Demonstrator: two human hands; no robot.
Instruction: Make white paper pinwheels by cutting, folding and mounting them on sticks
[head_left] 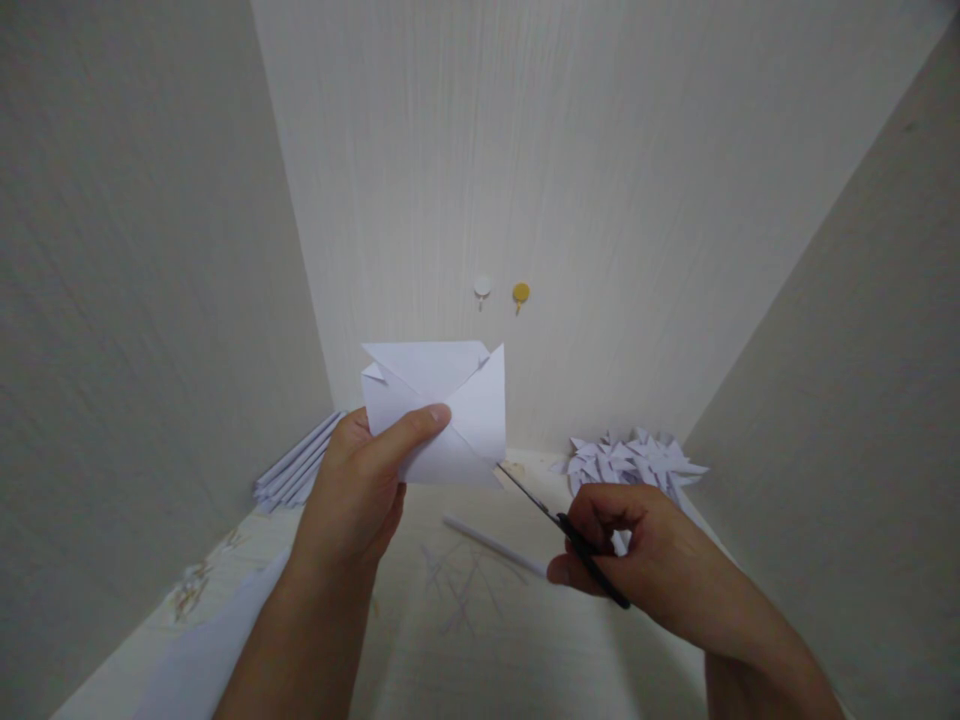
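My left hand (360, 490) holds a folded white paper (439, 405) upright above the desk, thumb pressed on its front, fingers closed behind it. My right hand (645, 560) grips black-handled scissors (562, 530), fingers curled through the handles. The blade tips touch the paper's lower right corner.
A pile of folded white paper shapes (634, 460) lies at the back right. A stack of white sheets (296, 465) leans at the back left. A thin white paper strip (495, 545) lies on the pale desk (465, 640). Two small round pegs (501, 291) sit on the back wall. Walls close in on both sides.
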